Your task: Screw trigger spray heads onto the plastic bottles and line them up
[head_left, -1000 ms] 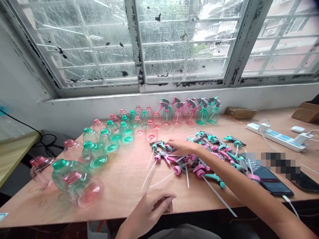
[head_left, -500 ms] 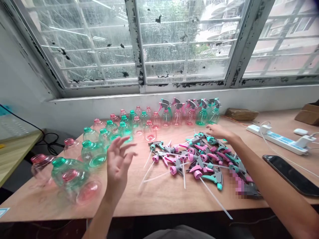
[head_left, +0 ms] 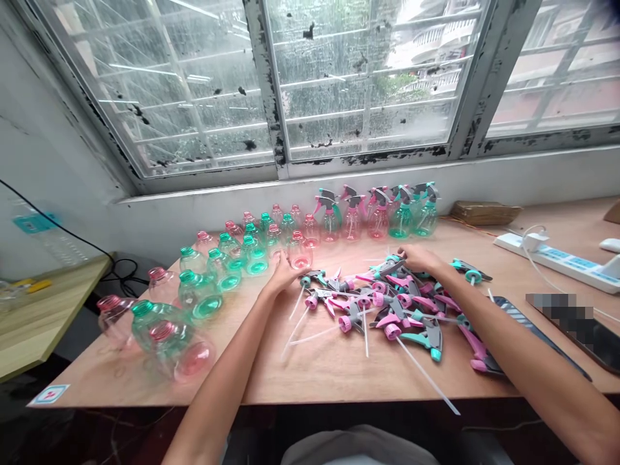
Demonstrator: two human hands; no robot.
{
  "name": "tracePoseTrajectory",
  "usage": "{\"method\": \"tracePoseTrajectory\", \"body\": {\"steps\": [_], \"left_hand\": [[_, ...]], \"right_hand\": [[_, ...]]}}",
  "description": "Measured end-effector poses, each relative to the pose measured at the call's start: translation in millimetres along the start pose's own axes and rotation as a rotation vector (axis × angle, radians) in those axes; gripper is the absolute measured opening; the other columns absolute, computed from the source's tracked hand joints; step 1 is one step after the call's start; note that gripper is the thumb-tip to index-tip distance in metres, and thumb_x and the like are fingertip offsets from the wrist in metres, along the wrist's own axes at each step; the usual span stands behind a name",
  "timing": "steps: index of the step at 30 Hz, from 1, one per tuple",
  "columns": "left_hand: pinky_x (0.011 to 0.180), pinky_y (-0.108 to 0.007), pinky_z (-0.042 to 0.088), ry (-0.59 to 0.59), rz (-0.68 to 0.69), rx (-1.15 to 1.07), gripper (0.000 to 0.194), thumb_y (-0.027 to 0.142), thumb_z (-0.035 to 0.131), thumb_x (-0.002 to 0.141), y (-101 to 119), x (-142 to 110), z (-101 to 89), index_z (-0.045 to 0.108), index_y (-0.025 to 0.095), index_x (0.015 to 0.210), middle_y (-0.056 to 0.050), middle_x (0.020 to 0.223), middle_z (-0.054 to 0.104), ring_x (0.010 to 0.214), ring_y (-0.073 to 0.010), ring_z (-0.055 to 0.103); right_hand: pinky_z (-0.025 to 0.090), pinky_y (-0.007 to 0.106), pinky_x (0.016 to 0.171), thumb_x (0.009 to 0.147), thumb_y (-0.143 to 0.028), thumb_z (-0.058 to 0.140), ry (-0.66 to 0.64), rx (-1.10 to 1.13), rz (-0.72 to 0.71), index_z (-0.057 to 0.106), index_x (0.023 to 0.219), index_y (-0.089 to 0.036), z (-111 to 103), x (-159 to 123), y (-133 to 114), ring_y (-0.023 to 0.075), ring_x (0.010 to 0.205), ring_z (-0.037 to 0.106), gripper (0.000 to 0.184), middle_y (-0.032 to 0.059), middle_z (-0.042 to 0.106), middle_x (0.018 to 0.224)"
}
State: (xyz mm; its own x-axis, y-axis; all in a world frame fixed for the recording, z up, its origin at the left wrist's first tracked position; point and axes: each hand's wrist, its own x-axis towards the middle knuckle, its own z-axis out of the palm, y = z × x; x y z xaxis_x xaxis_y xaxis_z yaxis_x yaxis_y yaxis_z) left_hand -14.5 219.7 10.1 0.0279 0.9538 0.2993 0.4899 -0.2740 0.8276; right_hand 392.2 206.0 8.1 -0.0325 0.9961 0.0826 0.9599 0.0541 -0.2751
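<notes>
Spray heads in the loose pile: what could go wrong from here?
The loose spray heads overlap in a heap, so pulling one out might drag others along. The left hand is close beside a pink bottle and could tip it. One white tube pokes past the front edge of the table and might get snagged.

No words, brands or numbers could be read. A sticker [head_left: 50, 394] lay at the tabletop's [head_left: 310, 381] near left corner, white within a blue border, its small red mark too blurred to make out. Toward the right edge, pale blue panels ran along a power strip [head_left: 562, 263], any print too small to tell; blocky pixels partly covered the rightmost phone [head_left: 604, 343].
</notes>
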Motion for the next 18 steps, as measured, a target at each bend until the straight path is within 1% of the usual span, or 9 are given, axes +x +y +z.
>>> {"method": "tracePoseTrajectory", "body": {"steps": [3,5,7,8,10,13,15,16,18], "left_hand": [[0.091,-0.047,0.059,-0.013,-0.006,0.033,0.034,0.031,0.066,0.099,-15,7,4.6,0.061,0.017,0.13,-0.011,0.131,0.064,0.109,-0.0266,0.068],[0.092,-0.048,0.059,-0.028,-0.003,0.049,0.034,0.031,0.066,0.099,-21,9,6.3,0.061,0.017,0.13,-0.011,0.131,0.064,0.11,-0.0267,0.068],[0.092,-0.048,0.059,-0.048,0.003,0.064,0.034,0.031,0.065,0.099,-23,10,7.0,0.061,0.017,0.13,-0.011,0.131,0.064,0.11,-0.0267,0.068],[0.091,-0.047,0.059,-0.06,0.006,0.071,0.034,0.03,0.065,0.099,-23,9,7.0,0.061,0.017,0.13,-0.011,0.131,0.064,0.11,-0.0266,0.068],[0.091,-0.047,0.059,-0.087,0.013,0.081,0.033,0.03,0.065,0.099,-20,6,6.0,0.061,0.017,0.13,-0.01,0.13,0.065,0.109,-0.0263,0.068],[0.091,-0.047,0.059,-0.114,0.025,0.093,0.033,0.03,0.065,0.099,-12,-1,2.9,0.061,0.017,0.13,-0.01,0.13,0.065,0.108,-0.0262,0.068],[0.091,-0.047,0.059,-0.121,0.037,0.093,0.033,0.03,0.065,0.099,-4,-5,-0.4,0.061,0.017,0.13,-0.011,0.131,0.065,0.109,-0.0265,0.068],[0.092,-0.048,0.059,-0.123,0.046,0.088,0.034,0.03,0.065,0.099,1,-7,-2.5,0.061,0.017,0.13,-0.011,0.131,0.064,0.11,-0.0267,0.068],[0.094,-0.049,0.058,-0.124,0.069,0.066,0.034,0.03,0.065,0.099,15,-11,-7.8,0.061,0.017,0.13,-0.011,0.133,0.063,0.113,-0.0277,0.067]], "right_hand": [[0.06,0.044,0.087,0.101,-0.031,0.066,0.123,0.022,-0.051,0.064,0.125,-0.019,-5,-1,-2,0.0249,0.103,0.07,0.027,0.0085,0.067,0.127],[0.058,0.046,0.089,0.098,-0.028,0.066,0.227,0.035,-0.1,0.066,0.121,-0.017,-13,-3,-4,0.0268,0.104,0.069,0.025,0.01,0.069,0.123],[0.055,0.047,0.094,0.093,-0.021,0.066,0.332,0.05,-0.173,0.067,0.119,-0.017,-22,-6,-7,0.0306,0.108,0.068,0.027,0.0124,0.069,0.119],[0.054,0.046,0.096,0.089,-0.018,0.065,0.377,0.059,-0.22,0.066,0.12,-0.018,-27,-8,-10,0.032,0.111,0.066,0.03,0.013,0.069,0.12],[0.052,0.047,0.099,0.085,-0.017,0.063,0.444,0.076,-0.317,0.065,0.122,-0.02,-38,-14,-16,0.0338,0.114,0.065,0.037,0.0134,0.067,0.121],[0.051,0.049,0.1,0.084,-0.017,0.061,0.487,0.093,-0.454,0.066,0.123,-0.021,-50,-27,-29,0.0347,0.113,0.066,0.039,0.0134,0.067,0.121],[0.054,0.043,0.096,0.084,-0.017,0.062,0.469,0.104,-0.547,0.066,0.122,-0.023,-57,-38,-37,0.0316,0.109,0.068,0.039,0.011,0.069,0.121],[0.055,0.042,0.093,0.084,-0.017,0.062,0.463,0.11,-0.579,0.066,0.122,-0.024,-59,-45,-41,0.0305,0.106,0.069,0.039,0.0103,0.069,0.12],[0.056,0.042,0.09,0.084,-0.017,0.062,0.473,0.117,-0.606,0.065,0.121,-0.024,-63,-58,-47,0.0312,0.104,0.07,0.038,0.0113,0.069,0.12]]}}
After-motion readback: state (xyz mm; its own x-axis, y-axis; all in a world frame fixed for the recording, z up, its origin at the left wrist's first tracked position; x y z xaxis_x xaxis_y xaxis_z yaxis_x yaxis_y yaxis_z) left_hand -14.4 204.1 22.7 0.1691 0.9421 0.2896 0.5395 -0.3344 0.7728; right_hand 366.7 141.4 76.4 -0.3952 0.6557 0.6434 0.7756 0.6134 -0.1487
